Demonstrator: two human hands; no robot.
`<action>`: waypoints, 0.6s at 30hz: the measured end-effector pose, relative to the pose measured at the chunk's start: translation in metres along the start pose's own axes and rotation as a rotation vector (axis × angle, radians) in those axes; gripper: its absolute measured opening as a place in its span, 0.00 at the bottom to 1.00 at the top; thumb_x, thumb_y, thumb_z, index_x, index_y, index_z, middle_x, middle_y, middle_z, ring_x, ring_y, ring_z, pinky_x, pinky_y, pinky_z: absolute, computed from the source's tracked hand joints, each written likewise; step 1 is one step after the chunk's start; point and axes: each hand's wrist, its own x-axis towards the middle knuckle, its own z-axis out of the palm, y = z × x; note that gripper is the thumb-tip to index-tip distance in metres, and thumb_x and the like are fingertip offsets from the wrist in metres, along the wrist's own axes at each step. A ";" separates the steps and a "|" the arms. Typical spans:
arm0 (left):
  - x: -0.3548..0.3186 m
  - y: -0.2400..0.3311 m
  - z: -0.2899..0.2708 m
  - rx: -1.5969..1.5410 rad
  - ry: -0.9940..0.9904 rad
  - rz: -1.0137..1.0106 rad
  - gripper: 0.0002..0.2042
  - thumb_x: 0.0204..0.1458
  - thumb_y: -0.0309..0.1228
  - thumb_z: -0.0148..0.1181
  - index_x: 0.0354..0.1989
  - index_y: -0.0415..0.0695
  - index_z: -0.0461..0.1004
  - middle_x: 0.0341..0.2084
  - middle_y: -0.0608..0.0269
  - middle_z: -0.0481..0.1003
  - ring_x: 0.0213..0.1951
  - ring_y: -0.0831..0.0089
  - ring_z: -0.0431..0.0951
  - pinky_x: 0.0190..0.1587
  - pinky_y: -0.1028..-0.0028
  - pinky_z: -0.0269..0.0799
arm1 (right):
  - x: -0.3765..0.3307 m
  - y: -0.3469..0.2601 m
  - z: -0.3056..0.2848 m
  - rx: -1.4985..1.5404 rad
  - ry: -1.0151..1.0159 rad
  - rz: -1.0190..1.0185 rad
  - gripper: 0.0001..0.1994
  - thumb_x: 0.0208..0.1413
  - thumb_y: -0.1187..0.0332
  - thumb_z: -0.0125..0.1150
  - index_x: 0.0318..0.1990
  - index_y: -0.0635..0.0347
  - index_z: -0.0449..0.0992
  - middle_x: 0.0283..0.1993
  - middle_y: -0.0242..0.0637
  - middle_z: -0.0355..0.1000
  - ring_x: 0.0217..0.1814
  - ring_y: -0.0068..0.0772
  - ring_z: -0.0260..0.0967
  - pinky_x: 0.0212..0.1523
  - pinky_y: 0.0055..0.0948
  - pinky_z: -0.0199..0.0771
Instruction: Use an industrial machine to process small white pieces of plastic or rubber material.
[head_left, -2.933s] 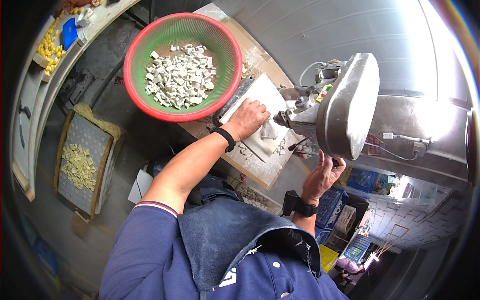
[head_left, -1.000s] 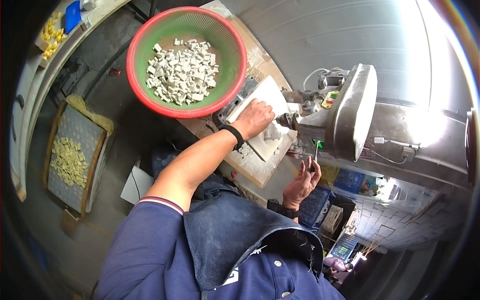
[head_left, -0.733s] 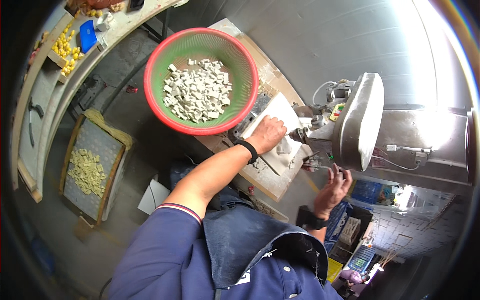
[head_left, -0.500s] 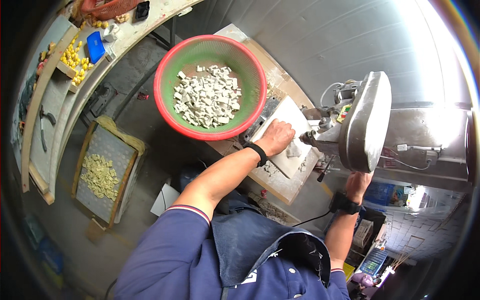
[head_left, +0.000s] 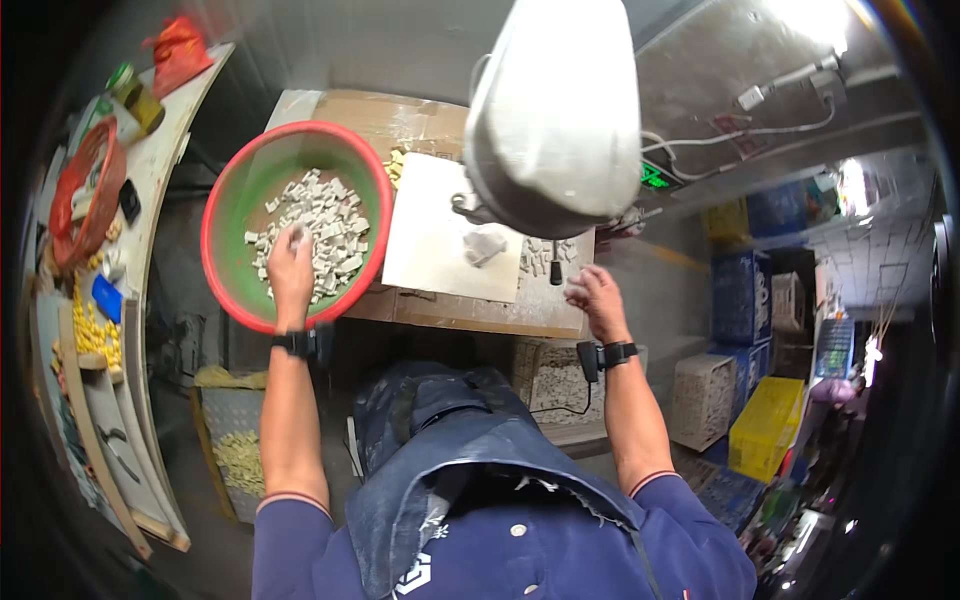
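My left hand reaches into a red-rimmed green plastic colander. Its fingers are drawn together over a heap of small whitish blocks; what sits between the fingertips cannot be made out. My right hand hovers beside the front right of the worktable, fingers loosely bent and apart, nothing visible in them. Close to it is a black-knobbed lever, which it does not touch. Under the grey machine head, a pale, cloudy lump lies on a white board.
Cardboard covers the worktable, with loose small pieces by the lever. At left, a bench holds a red basket and yellow pieces. A tray of pale pieces stands below it. Yellow and white crates stand at right.
My left hand has left the white board and moved into the colander. My right hand has come out from beneath the machine head, now apart from the lever. The view has turned.
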 end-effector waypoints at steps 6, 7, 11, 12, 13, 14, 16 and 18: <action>-0.103 0.021 -0.001 0.187 -0.112 -0.170 0.10 0.59 0.27 0.58 0.44 0.34 0.78 0.32 0.62 0.78 0.36 0.77 0.75 0.42 0.74 0.72 | 0.056 0.126 -0.047 -0.128 0.066 0.183 0.18 0.61 0.66 0.60 0.57 0.59 0.68 0.39 0.40 0.75 0.33 0.31 0.77 0.29 0.26 0.75; -0.119 0.024 -0.002 0.228 -0.136 -0.244 0.10 0.59 0.27 0.58 0.43 0.33 0.78 0.31 0.62 0.78 0.36 0.77 0.75 0.42 0.74 0.72 | 0.065 0.138 -0.048 -0.224 0.087 0.177 0.19 0.60 0.67 0.60 0.57 0.60 0.67 0.38 0.41 0.75 0.33 0.30 0.76 0.28 0.27 0.74; -0.171 0.029 -0.010 0.316 -0.175 -0.240 0.10 0.58 0.26 0.58 0.44 0.34 0.78 0.31 0.62 0.78 0.35 0.77 0.76 0.41 0.74 0.72 | 0.110 0.166 -0.043 -0.719 0.183 -0.165 0.23 0.55 0.63 0.64 0.56 0.63 0.71 0.38 0.54 0.78 0.41 0.53 0.77 0.43 0.45 0.77; -0.179 0.033 -0.009 0.340 -0.190 -0.251 0.10 0.57 0.26 0.58 0.44 0.34 0.78 0.31 0.62 0.79 0.35 0.77 0.76 0.41 0.75 0.72 | 0.126 0.173 -0.039 -0.702 0.209 -0.149 0.23 0.53 0.62 0.66 0.54 0.65 0.71 0.38 0.55 0.76 0.43 0.56 0.75 0.47 0.44 0.74; -0.187 0.037 -0.009 0.362 -0.217 -0.296 0.10 0.58 0.27 0.58 0.43 0.34 0.79 0.32 0.61 0.79 0.36 0.77 0.76 0.42 0.74 0.72 | 0.140 0.179 -0.038 -0.690 0.201 -0.134 0.23 0.53 0.62 0.66 0.54 0.65 0.71 0.38 0.55 0.76 0.43 0.56 0.75 0.47 0.44 0.74; -0.194 0.038 -0.009 0.399 -0.217 -0.337 0.10 0.58 0.27 0.58 0.43 0.34 0.79 0.32 0.61 0.79 0.36 0.77 0.77 0.42 0.74 0.72 | 0.151 0.182 -0.033 -0.777 0.237 -0.171 0.23 0.53 0.62 0.65 0.54 0.65 0.71 0.39 0.56 0.76 0.45 0.58 0.75 0.47 0.46 0.74; -0.211 0.042 -0.010 0.427 -0.174 -0.406 0.11 0.58 0.27 0.58 0.44 0.33 0.79 0.33 0.59 0.80 0.37 0.75 0.77 0.43 0.74 0.72 | 0.159 0.161 -0.017 -0.849 0.243 -0.155 0.19 0.55 0.63 0.64 0.49 0.64 0.72 0.47 0.58 0.73 0.50 0.63 0.72 0.50 0.53 0.72; -0.221 0.040 -0.007 0.449 -0.186 -0.417 0.11 0.58 0.27 0.58 0.44 0.33 0.79 0.33 0.59 0.80 0.38 0.75 0.78 0.44 0.73 0.72 | 0.168 0.155 -0.011 -0.890 0.230 -0.171 0.17 0.55 0.64 0.64 0.47 0.64 0.71 0.46 0.58 0.72 0.50 0.63 0.72 0.49 0.53 0.72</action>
